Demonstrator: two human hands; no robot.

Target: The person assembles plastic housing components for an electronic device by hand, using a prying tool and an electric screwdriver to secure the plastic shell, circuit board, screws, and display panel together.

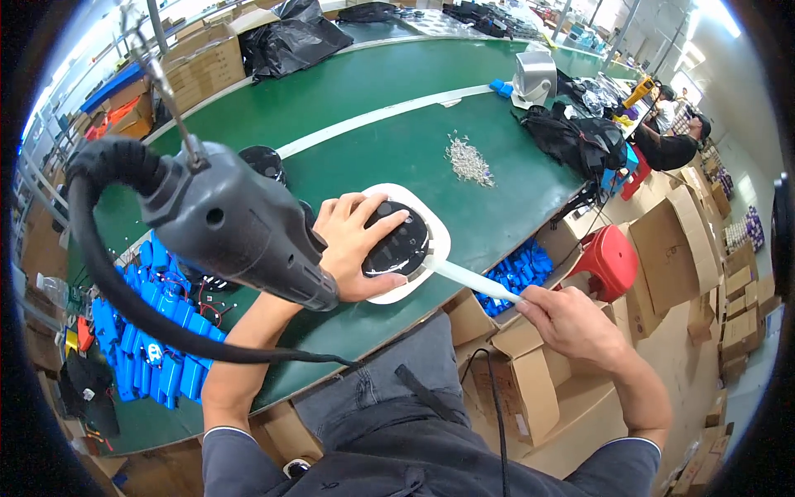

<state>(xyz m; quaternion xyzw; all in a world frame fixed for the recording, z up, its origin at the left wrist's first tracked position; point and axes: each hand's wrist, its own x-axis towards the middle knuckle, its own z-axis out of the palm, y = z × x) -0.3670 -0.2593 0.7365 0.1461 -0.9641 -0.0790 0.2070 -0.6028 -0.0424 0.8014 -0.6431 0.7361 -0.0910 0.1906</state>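
My left hand (352, 244) lies spread over a glossy black round part (403, 248), its thumb and fingers reaching across the top. That part sits on a white rounded base (441, 240) near the bench's front edge. In my right hand (571, 321), closed between thumb and fingers, is a long, flat, pale strip (476, 280). The strip's far end meets the right edge of the black part; I cannot tell whether the two are joined. A dark power screwdriver (240, 224) hangs in front of my left forearm and hides some of it.
Blue wrapped battery packs (157, 331) with wires are heaped at left. Small screws (469, 161) lie in a pile on the green bench (364, 116). Right of the bench are an open carton (538, 389), a red stool (609, 263) and a box of blue packs (517, 273).
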